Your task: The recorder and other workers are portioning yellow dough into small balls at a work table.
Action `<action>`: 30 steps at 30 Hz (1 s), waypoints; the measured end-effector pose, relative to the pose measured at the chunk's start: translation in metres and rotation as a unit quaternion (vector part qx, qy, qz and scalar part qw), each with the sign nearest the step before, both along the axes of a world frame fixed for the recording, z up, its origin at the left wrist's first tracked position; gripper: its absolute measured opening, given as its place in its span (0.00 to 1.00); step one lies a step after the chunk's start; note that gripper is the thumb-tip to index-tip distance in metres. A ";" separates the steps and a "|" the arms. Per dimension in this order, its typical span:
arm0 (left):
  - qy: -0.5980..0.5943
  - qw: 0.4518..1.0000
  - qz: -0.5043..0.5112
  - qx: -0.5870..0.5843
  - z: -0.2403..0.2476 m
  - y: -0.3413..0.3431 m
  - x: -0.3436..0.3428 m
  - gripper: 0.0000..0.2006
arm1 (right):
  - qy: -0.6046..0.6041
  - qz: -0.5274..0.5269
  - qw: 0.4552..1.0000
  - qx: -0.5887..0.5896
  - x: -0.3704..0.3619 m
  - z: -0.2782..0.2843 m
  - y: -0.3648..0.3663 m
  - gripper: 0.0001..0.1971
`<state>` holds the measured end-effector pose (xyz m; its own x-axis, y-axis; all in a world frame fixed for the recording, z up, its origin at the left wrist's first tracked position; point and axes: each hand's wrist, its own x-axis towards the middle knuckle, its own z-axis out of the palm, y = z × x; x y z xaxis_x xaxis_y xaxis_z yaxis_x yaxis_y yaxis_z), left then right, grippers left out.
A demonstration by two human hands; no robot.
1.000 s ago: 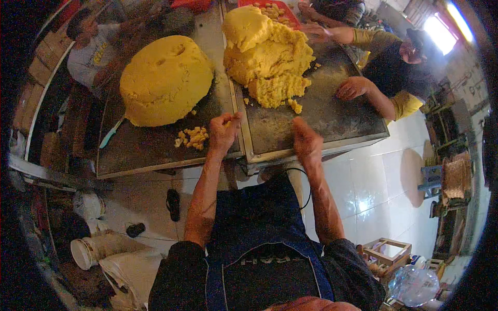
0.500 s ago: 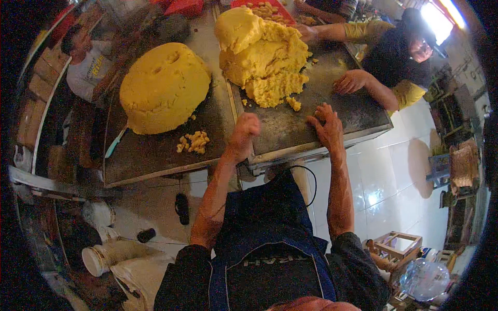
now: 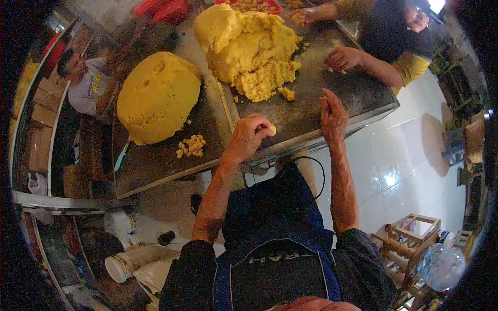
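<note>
My left hand [image 3: 246, 138] is closed over the table's near edge, with a small piece of yellow dough [image 3: 272, 129] showing at its fingertips. To its right, my right hand [image 3: 334, 116] is held with fingers stretched out and pointing away from me, nothing visible in it. Beyond both hands stands a big, rough heap of yellow dough [image 3: 254, 57], with crumbs around its base. A smoother dough mound [image 3: 158, 98] lies on the left half of the table. In front of that mound is a little pile of dough bits [image 3: 191, 146].
The dark metal table [image 3: 306, 111] has a seam down its middle. A pale-blue-handled tool [image 3: 122, 154] lies at its left edge. At the far side is a red tray [image 3: 277, 6] of shaped pieces. A co-worker's hand [image 3: 344, 59] rests at the right; another person [image 3: 88, 83] is at the left.
My left hand has moved slightly right, and a dough piece now shows in its fingertips. My right hand has turned from palm-down over the table to edge-on. The whole view has shifted slightly.
</note>
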<state>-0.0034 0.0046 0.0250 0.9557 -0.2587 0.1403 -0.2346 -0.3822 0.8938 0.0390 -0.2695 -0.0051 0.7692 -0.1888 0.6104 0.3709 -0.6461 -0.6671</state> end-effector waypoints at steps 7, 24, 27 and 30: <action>-0.088 0.987 0.016 0.135 0.010 -0.014 0.031 0.14 | -0.032 -0.008 0.999 -0.002 0.003 -0.008 -0.002 0.12; -0.098 0.978 0.139 0.119 -0.009 -0.047 -0.024 0.39 | -0.009 -0.012 1.000 0.016 0.001 -0.009 0.001 0.10; -0.205 0.960 0.127 0.144 0.038 -0.052 0.042 0.38 | 0.033 -0.039 0.999 0.000 0.000 -0.006 0.001 0.11; -0.312 0.928 0.197 0.043 0.122 -0.048 0.148 0.38 | 0.016 -0.006 1.000 0.011 -0.002 -0.003 -0.001 0.10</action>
<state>0.1450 -0.0433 0.1468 0.7174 0.0585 0.6943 -0.5235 -0.6123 0.5925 0.0368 -0.2702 -0.0083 0.7860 -0.2116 0.5809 0.3415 -0.6347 -0.6932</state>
